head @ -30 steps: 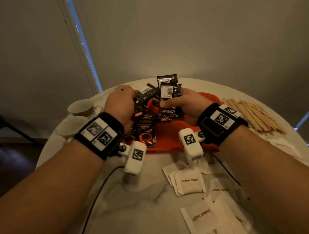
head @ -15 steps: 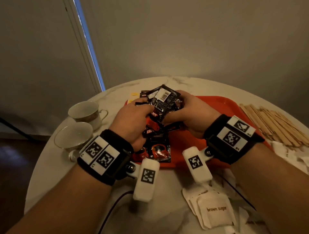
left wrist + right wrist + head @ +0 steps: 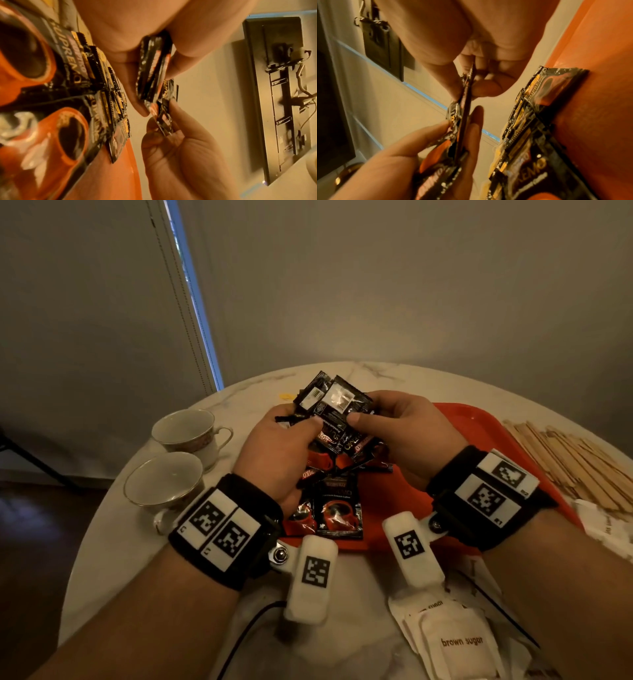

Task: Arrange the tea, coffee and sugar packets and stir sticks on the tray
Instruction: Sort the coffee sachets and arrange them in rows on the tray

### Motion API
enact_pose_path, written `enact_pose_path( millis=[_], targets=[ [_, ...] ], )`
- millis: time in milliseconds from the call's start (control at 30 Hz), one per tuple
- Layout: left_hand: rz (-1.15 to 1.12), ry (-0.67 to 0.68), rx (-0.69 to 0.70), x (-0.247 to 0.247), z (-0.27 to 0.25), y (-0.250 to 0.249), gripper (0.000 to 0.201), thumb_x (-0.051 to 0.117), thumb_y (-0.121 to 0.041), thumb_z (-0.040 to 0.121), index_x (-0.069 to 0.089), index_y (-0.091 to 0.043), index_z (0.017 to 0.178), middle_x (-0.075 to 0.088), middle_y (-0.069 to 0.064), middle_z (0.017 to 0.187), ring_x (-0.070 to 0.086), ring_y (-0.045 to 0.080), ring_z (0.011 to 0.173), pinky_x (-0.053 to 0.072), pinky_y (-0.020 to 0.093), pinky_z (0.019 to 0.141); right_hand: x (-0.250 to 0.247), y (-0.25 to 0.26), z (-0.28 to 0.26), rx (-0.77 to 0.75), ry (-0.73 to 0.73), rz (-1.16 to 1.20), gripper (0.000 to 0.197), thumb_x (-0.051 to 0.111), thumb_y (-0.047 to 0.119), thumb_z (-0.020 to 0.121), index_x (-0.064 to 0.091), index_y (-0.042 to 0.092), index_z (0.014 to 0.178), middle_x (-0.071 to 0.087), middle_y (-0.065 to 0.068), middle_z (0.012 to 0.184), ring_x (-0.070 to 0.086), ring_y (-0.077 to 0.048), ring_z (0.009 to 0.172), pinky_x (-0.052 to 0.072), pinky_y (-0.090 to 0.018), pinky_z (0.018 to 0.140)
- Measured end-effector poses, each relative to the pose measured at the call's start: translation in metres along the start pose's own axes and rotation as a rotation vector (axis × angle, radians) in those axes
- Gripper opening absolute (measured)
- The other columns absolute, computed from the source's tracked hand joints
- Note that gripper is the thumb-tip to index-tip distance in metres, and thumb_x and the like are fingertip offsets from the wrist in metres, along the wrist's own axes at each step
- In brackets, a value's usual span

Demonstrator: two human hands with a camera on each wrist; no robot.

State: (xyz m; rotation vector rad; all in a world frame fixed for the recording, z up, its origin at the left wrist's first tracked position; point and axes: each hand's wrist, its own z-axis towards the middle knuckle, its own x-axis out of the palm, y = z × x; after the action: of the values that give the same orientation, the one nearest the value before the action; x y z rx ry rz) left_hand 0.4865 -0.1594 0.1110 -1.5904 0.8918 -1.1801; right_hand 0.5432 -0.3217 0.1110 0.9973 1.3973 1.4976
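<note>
Both hands are up off the tray now, and that's the change: a second ago they were down among the scattered coffee packets, and since then the bundle has been lifted clear and brought together between them. The left hand (image 3: 284, 453) has its thumb and fingers (image 3: 137, 104) curled around the lower part of the held coffee packets (image 3: 334, 414), while the right hand (image 3: 400, 433) pinches the same stack from the other side, thumb pressed on the top sachet; the wrist views show the black foil edges clamped between thumb and fingers on each side. So the stack sits in the air, above the near left part of the red tray (image 3: 479, 433), being squared up by the look of it. Below it, loose coffee packets (image 3: 339, 515) lie fanned on the tray, a couple right at its near edge. That tells me the coffee is only part-sorted: one neat handful gathered, more to collect. Everything else waits off the tray: the stir sticks (image 3: 575, 460) in a heap on the surface to the right, the brown sugar packets (image 3: 459, 645) piled on the surface near the body. Two cups (image 3: 164, 481) stand to the left, well apart from the action. My read: next comes setting this stack down tidy, and slippery foil could slide apart if the pinch loosens.
</note>
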Motion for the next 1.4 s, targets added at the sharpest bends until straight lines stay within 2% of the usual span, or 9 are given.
enact_pose_path(
  millis=[333, 500, 567, 667, 867, 1033, 1233, 1333, 1400],
  targets=[
    [-0.388, 0.308, -0.220, -0.004, -0.005, -0.006, 0.058, 0.063, -0.017, 0.086, 0.057, 0.000, 0.142, 0.061, 0.022, 0.139, 0.063, 0.043, 0.119, 0.047, 0.054, 0.107, 0.004, -0.003, -0.003, 0.000, 0.121, 0.084, 0.033, 0.065, -0.004, 0.092, 0.069, 0.010, 0.122, 0.077, -0.011, 0.101, 0.075, -0.027, 0.089, 0.060, -0.040, 0.072],
    [-0.276, 0.295, -0.237, 0.000, -0.008, -0.005, 0.033, 0.054, -0.017, 0.096, 0.068, -0.006, 0.125, 0.074, 0.020, 0.114, 0.071, 0.043, 0.109, 0.051, 0.063, 0.100, 0.003, 0.000, -0.006, -0.036, 0.100, -0.059, 0.026, 0.072, 0.000, 0.088, 0.076, 0.014, 0.110, 0.080, -0.004, 0.098, 0.077, -0.017, 0.085, 0.059, -0.025, 0.066],
    [-0.236, 0.279, -0.249, -0.002, -0.006, -0.006, 0.034, 0.053, -0.017, 0.100, 0.065, -0.004, 0.129, 0.073, 0.022, 0.119, 0.071, 0.045, 0.108, 0.055, 0.064, 0.094, 0.001, 0.003, -0.006, -0.048, 0.052, -0.111, 0.022, 0.078, 0.005, 0.084, 0.077, 0.019, 0.101, 0.080, 0.000, 0.090, 0.075, -0.011, 0.074, 0.056, -0.020, 0.060],
    [-0.186, 0.267, -0.245, -0.005, -0.005, -0.008, 0.032, 0.058, -0.010, 0.098, 0.063, -0.001, 0.128, 0.074, 0.024, 0.114, 0.075, 0.040, 0.097, 0.063, 0.052, 0.079, -0.003, 0.004, -0.004, -0.056, 0.005, -0.160, 0.027, 0.082, 0.009, 0.082, 0.076, 0.018, 0.107, 0.078, -0.005, 0.096, 0.073, -0.015, 0.074, 0.056, -0.026, 0.060],
    [-0.149, 0.209, -0.235, -0.006, -0.002, -0.004, 0.029, 0.067, -0.005, 0.088, 0.066, -0.001, 0.117, 0.076, 0.017, 0.098, 0.075, 0.026, 0.082, 0.059, 0.030, 0.060, -0.006, 0.005, -0.003, -0.046, -0.043, 0.021, 0.020, 0.075, -0.003, 0.083, 0.069, 0.005, 0.100, 0.074, -0.009, 0.088, 0.070, -0.020, 0.072, 0.058, -0.034, 0.061],
    [-0.215, 0.130, -0.206, -0.011, 0.003, -0.005, 0.023, 0.054, -0.001, 0.097, 0.063, -0.010, 0.116, 0.077, 0.017, 0.103, 0.076, 0.032, 0.090, 0.063, 0.041, 0.069, -0.014, 0.015, 0.000, -0.200, -0.153, 0.097, 0.027, 0.072, -0.012, 0.082, 0.062, 0.012, 0.077, 0.071, -0.006, 0.077, 0.067, -0.019, 0.065, 0.054, -0.031, 0.057],
    [-0.166, 0.160, -0.144, -0.004, -0.002, -0.005, 0.023, 0.072, -0.032, 0.092, 0.077, -0.010, 0.092, 0.076, 0.014, 0.093, 0.071, 0.025, 0.078, 0.057, 0.033, 0.062, -0.012, 0.016, -0.007, -0.292, -0.038, -0.376, 0.021, 0.079, -0.004, 0.077, 0.076, 0.017, 0.076, 0.076, -0.005, 0.083, 0.073, -0.029, 0.083, 0.062, -0.043, 0.078],
    [-0.156, 0.151, -0.140, -0.006, -0.004, -0.008, 0.016, 0.074, -0.013, 0.085, 0.078, -0.004, 0.098, 0.078, 0.016, 0.095, 0.075, 0.026, 0.074, 0.061, 0.033, 0.057, -0.007, 0.018, -0.010, -0.263, 0.043, -0.441, 0.027, 0.071, -0.005, 0.080, 0.080, 0.021, 0.078, 0.077, -0.012, 0.090, 0.071, -0.039, 0.092, 0.059, -0.057, 0.084],
    [-0.141, 0.102, -0.125, -0.008, -0.003, -0.007, 0.026, 0.073, -0.002, 0.083, 0.073, -0.001, 0.109, 0.078, 0.020, 0.099, 0.077, 0.031, 0.079, 0.061, 0.036, 0.059, -0.008, 0.019, -0.009, -0.221, 0.055, -0.381, 0.030, 0.062, -0.004, 0.083, 0.080, 0.019, 0.081, 0.075, -0.016, 0.092, 0.071, -0.036, 0.082, 0.060, -0.053, 0.072]
  ],
)
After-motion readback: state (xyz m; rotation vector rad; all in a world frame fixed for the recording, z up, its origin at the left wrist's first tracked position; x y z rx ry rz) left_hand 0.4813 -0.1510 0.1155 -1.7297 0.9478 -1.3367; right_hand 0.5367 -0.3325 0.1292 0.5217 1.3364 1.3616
